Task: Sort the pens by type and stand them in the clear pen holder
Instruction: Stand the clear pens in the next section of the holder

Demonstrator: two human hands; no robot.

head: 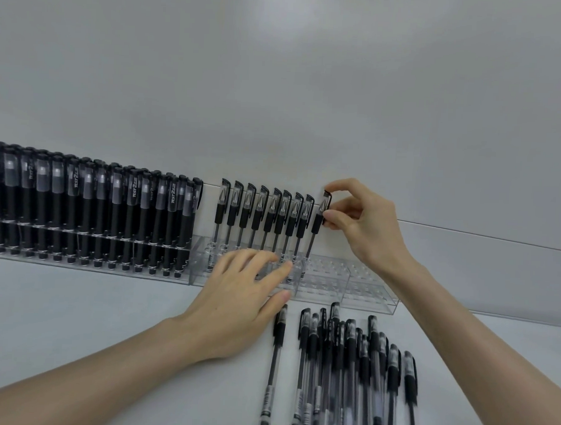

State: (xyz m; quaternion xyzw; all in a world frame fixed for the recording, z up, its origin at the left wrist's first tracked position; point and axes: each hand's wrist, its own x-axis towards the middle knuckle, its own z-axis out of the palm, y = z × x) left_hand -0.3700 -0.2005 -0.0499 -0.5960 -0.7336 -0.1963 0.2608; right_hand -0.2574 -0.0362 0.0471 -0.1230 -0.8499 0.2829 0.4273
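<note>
A long clear pen holder point(370, 296) stands on the white table against the wall. Its left part is packed with several matte black pens point(89, 210). Further right, several clear-barrelled black-capped pens point(256, 217) stand in a row. My right hand point(365, 222) pinches the cap of one more clear pen point(317, 226), upright at the right end of that row with its tip in the holder. My left hand point(240, 303) rests with spread fingers on the holder's front. A pile of clear pens point(346, 372) lies on the table in front.
The right end of the holder point(360, 273) shows vacant holes. A single clear pen point(274, 366) lies apart, left of the pile, near my left thumb. The grey wall point(278, 83) rises directly behind the holder.
</note>
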